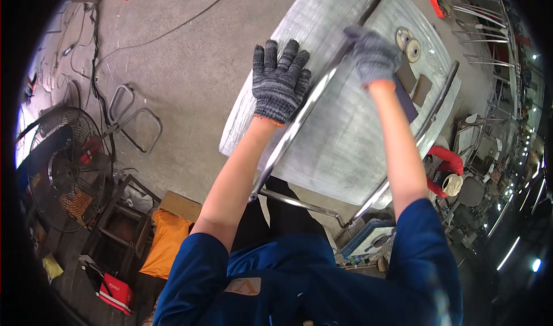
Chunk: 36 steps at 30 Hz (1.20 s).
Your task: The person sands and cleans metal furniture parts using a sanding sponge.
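A bent metal tube frame [300, 116] lies across a table wrapped in clear plastic [322, 153]. My left hand [280, 79], in a grey knitted glove, is spread flat beside the tube, its fingers apart. My right hand [374, 55], in a matching glove, is blurred by motion at the upper part of the same tube; whether its fingers grip it cannot be made out. Right of that hand are two round discs [408, 44], and below them a brown block [422, 90] and a dark flat piece [406, 102].
A large fan [66, 167] stands at the left, near an orange bag [167, 242] and a red box [116, 293]. Another person [446, 170] in red sleeves is at the right. Bent tubes [135, 121] and cables lie on the floor; more tubes [484, 23] are at upper right.
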Tool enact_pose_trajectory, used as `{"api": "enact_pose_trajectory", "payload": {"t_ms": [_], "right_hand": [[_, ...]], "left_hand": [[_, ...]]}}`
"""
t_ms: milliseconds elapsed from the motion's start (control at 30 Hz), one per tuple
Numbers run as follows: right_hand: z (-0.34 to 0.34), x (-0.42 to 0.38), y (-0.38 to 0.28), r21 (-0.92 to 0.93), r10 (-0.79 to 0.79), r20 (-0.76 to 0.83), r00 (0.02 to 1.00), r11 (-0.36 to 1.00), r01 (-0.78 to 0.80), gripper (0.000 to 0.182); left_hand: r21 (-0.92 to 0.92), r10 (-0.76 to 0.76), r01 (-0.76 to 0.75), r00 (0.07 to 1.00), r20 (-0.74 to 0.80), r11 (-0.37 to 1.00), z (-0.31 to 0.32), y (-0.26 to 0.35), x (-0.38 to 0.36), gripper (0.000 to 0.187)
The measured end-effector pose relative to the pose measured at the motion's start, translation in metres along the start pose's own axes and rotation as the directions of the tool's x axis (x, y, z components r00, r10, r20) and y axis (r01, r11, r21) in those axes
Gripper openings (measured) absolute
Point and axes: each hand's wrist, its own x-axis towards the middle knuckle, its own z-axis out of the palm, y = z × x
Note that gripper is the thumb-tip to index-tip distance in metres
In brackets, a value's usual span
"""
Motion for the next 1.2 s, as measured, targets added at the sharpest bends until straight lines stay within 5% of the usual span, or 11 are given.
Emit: {"api": "enact_pose_trajectory", "payload": {"t_ms": [133,233,300,333,367,400,567,633,767,1067,1200], "right_hand": [[0.016,-0.056,-0.008,-0.320,-0.395,0.017,0.918,0.868,0.380,0.026],[-0.013,-0.065,-0.074,-0.463,0.088,0.578,0.811,0.854,0.237,0.024],[-0.044,-0.021,-0.031,-0.873,-0.421,0.264,0.868,0.277,0.401,0.027],[-0.058,0.025,-0.027,-0.712,-0.002,0.053,0.999,0.701,0.039,0.029],[-0.063,0.053,-0.017,-0.063,-0.251,-0.234,0.939,0.968,0.243,0.030],[-0.084,0.077,-0.040,-0.477,0.061,-0.011,0.998,0.877,-0.059,0.031],[-0.037,0.074,0.001,-0.698,0.018,0.201,0.979,0.704,0.130,0.029],[-0.070,0.144,0.037,-0.249,0.035,0.007,0.999,0.968,-0.032,0.029],[-0.117,0.268,0.075,-0.780,0.040,-0.074,0.996,0.620,-0.082,0.028],[-0.107,0.213,0.079,-0.619,-0.274,0.081,0.958,0.740,0.264,0.033],[-0.107,0.218,0.039,-0.486,0.437,-0.102,0.894,0.762,-0.428,0.031]], "left_hand": [[0.007,0.042,-0.042,0.999,-0.026,0.999,-0.002,-0.001,0.003,0.038],[0.007,0.020,-0.020,1.000,-0.008,1.000,0.001,0.001,0.003,0.038],[0.017,0.020,-0.020,1.000,0.022,1.000,0.000,0.000,0.005,0.038],[0.022,0.015,-0.016,0.999,0.034,1.000,-0.001,0.001,0.004,0.038],[0.020,0.017,-0.017,0.999,0.033,1.000,-0.003,0.003,0.004,0.038],[0.019,0.006,-0.007,0.999,0.034,1.000,-0.003,0.004,0.004,0.038],[-0.005,0.014,-0.014,1.000,-0.016,1.000,-0.004,0.005,0.007,0.038],[-0.015,0.000,0.000,0.999,-0.043,1.000,0.000,0.003,0.009,0.038],[-0.020,-0.009,0.008,0.999,-0.035,1.000,-0.001,0.001,0.010,0.038],[-0.042,-0.033,0.034,0.999,0.036,0.999,-0.001,-0.002,0.011,0.039],[-0.040,-0.026,0.026,1.000,0.004,0.999,0.000,0.000,0.009,0.039]]}}
